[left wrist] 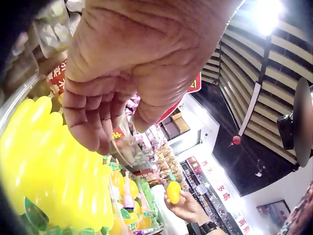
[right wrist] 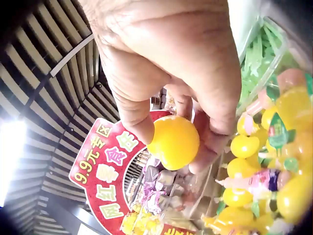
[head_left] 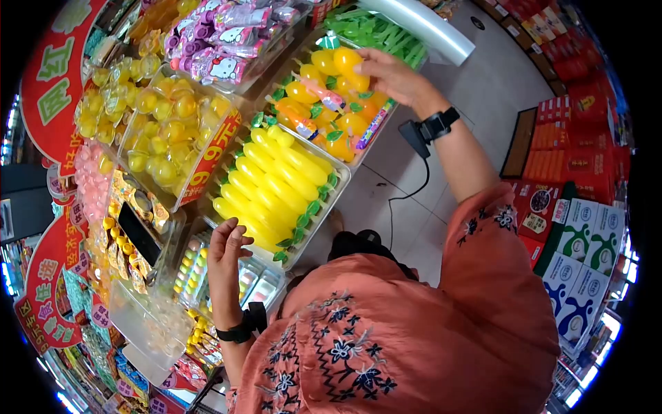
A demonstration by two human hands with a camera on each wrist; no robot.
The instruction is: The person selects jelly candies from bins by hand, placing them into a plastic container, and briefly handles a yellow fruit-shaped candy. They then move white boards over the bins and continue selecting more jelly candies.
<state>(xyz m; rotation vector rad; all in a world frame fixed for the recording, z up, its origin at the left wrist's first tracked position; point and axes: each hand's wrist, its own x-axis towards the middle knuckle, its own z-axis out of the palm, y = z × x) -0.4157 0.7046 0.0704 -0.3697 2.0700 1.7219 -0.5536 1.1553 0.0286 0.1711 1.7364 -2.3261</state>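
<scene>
My right hand (head_left: 392, 76) pinches a glossy yellow-orange mango-shaped jelly (right wrist: 173, 143) between thumb and fingers, above a bin of similar ones. A green leaf tops it in the left wrist view, where the mango-shaped jelly (left wrist: 173, 192) stands clear of the bin. Below lie other mango-shaped jellies (right wrist: 244, 146) with leaf tags, mixed with pink and orange tubes. My left hand (head_left: 226, 250) holds nothing, its fingers loosely bent beside the near corner of a clear tray (head_left: 336, 196). Stacked rows of long yellow pouches (head_left: 265, 186) with green leaves fill that tray.
Left of the tray stands a clear box of round yellow jellies (head_left: 165, 131) with a red price sign. Behind are purple-pink pouches (head_left: 227, 34) and green strips (head_left: 376, 34). A dark phone-like slab (head_left: 140, 234) lies left. Red cartons (head_left: 572, 165) stand across the tiled aisle (head_left: 414, 186).
</scene>
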